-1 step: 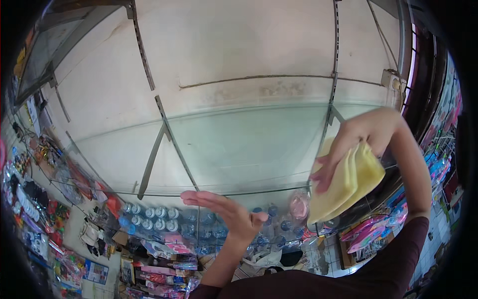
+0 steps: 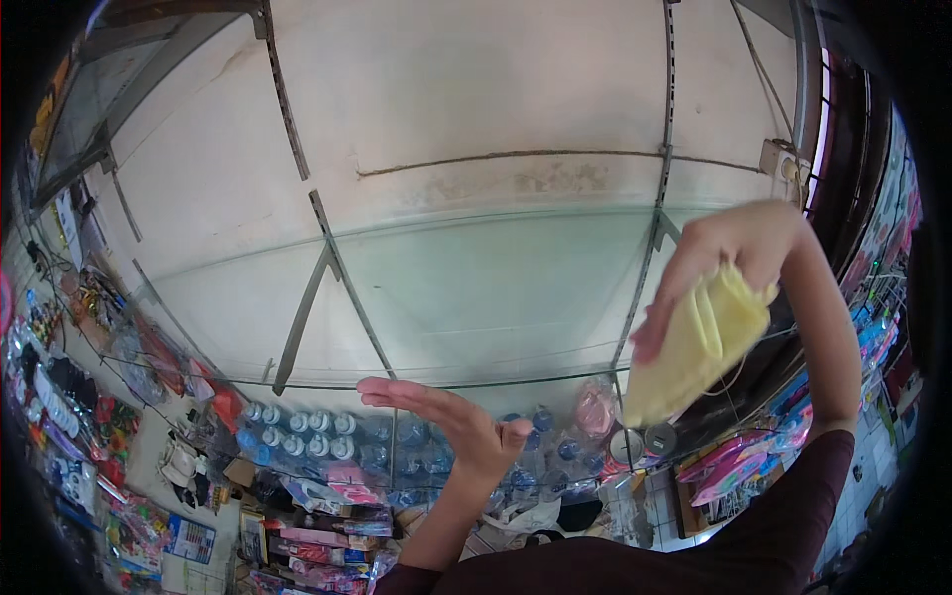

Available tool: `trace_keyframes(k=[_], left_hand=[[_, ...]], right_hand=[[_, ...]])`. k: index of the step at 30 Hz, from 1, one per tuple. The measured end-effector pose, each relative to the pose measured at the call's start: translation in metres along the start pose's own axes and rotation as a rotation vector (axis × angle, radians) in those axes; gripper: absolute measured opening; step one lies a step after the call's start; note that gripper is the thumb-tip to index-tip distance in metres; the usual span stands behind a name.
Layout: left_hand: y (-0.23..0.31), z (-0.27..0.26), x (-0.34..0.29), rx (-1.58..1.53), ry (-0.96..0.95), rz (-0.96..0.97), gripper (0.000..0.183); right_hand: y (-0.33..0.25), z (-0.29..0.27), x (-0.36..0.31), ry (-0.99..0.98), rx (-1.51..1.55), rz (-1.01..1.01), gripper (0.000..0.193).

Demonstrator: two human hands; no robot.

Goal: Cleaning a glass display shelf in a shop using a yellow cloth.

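Note:
A folded yellow cloth (image 2: 699,347) hangs from my right hand (image 2: 739,248), pinched between thumb and fingers above the right end of a glass shelf (image 2: 486,288). Its lower corner points down and to the left. By the front edge of the glass, my left hand (image 2: 456,421) is raised, its fingers stretched out and the thumb apart. Nothing is in that hand. Whether its fingertips touch the glass edge, I cannot tell.
Slotted metal uprights (image 2: 283,89) run up the pale wall, with a bracket (image 2: 305,317) under the glass. Several bottles with white caps (image 2: 317,433) stand below. A wall socket (image 2: 783,161) is at the right. Packaged goods (image 2: 327,545) crowd the lower left.
My right hand has risen slightly, and the yellow cloth has swung a little right and bunched closer together. My left hand stays nearly where it was.

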State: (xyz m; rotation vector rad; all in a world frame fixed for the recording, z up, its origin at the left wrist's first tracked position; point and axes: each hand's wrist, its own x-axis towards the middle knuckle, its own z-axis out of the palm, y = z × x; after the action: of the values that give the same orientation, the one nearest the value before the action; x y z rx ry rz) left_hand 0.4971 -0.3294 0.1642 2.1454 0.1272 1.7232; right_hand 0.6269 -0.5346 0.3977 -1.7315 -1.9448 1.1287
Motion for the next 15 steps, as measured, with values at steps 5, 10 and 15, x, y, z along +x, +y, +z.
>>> trace_keyframes(k=[5,10,15], left_hand=[[0.031,0.003,0.007,0.015,0.006,0.065,0.117],[0.050,0.021,0.012,0.217,-0.014,0.185,0.116],[0.056,0.027,0.013,0.278,-0.052,0.155,0.116]], right_hand=[[-0.008,-0.047,0.027,0.653,-0.600,0.234,0.036],[0.047,-0.077,0.141,0.637,-0.894,0.135,0.026],[0.109,-0.066,0.179,0.757,-0.910,0.190,0.026]])
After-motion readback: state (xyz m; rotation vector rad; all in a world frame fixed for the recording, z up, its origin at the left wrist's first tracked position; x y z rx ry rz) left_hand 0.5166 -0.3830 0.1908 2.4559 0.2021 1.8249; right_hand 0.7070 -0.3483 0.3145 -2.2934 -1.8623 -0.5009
